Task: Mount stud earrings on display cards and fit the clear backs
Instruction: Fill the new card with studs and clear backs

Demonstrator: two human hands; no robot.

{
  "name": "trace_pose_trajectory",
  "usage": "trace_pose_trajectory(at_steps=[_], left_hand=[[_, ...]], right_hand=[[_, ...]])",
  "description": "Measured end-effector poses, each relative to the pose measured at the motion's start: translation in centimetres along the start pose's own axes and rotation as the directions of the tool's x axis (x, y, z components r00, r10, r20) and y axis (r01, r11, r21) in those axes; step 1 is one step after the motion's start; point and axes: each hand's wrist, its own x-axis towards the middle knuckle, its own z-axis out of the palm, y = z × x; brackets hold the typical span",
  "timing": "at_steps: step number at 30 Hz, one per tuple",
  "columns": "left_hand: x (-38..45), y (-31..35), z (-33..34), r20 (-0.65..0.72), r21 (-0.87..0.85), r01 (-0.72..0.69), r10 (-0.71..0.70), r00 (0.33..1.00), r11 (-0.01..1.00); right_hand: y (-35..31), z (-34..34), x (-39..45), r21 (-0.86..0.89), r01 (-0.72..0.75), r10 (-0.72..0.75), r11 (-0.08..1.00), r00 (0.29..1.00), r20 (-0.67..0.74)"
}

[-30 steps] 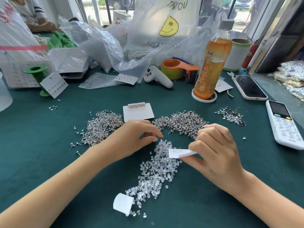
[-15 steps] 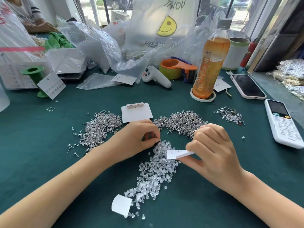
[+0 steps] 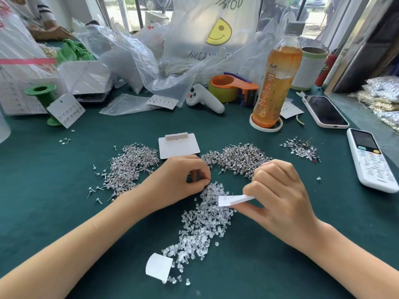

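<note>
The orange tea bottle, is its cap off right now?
No, the orange tea bottle stands upright on a white coaster with its grey cap on the neck.

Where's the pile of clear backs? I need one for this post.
Head view: the clear backs lie centre on the green table, between both hands, below the stud piles.

Bare green worktop (image 3: 54, 190) is lying open along the left side and across the near right edge. Ahead, two stud piles (image 3: 131, 167) (image 3: 237, 158) and the blank card stack (image 3: 178, 145) are blocking the centre. The clear backs (image 3: 200, 225) are trailing toward the near edge. A bottle (image 3: 276, 83), phone (image 3: 325, 111) and remote (image 3: 371, 158) are obstructing the right; plastic bags (image 3: 133, 59) are walling off the rear.
</note>
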Motion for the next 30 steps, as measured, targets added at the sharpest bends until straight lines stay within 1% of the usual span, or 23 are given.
trace_pose_trajectory(at_steps=[2, 4, 7, 11, 15, 23, 30], left_hand=[[-0.1, 0.1, 0.0, -0.042, -0.11, 0.041, -0.046, 0.998, 0.993], [0.0, 0.4, -0.2, -0.047, -0.259, 0.082, -0.098, 0.994, 0.962], [0.0, 0.9, -0.5, 0.009, -0.439, 0.117, -0.125, 0.992, 0.891], [-0.2, 1.9, -0.8, 0.119, -0.558, 0.161, -0.113, 0.986, 0.814], [-0.6, 2.7, -0.4, 0.168, -0.589, 0.195, -0.117, 0.979, 0.784], [-0.7, 3.2, -0.4, 0.213, -0.593, 0.232, -0.127, 0.969, 0.771], [-0.9, 3.5, -0.4, 0.279, -0.549, 0.26, -0.12, 0.953, 0.794]], right_hand=[[0.0, 0.0, 0.0, -0.008, 0.016, -0.016, 1.0, 1.0, -0.002], [-0.1, 0.0, 0.1, -0.019, 0.035, -0.035, 0.999, 0.999, -0.001], [-0.1, 0.0, 0.2, -0.043, 0.073, -0.072, 0.996, 0.997, 0.006], [-0.2, 0.0, 0.2, -0.052, 0.113, -0.113, 0.992, 0.994, 0.017], [-0.4, 0.1, 0.3, -0.071, 0.144, -0.142, 0.987, 0.99, 0.024], [-0.4, 0.1, 0.5, -0.086, 0.145, -0.141, 0.986, 0.989, 0.042], [-0.5, 0.0, 0.4, -0.095, 0.189, -0.186, 0.977, 0.982, 0.039]])
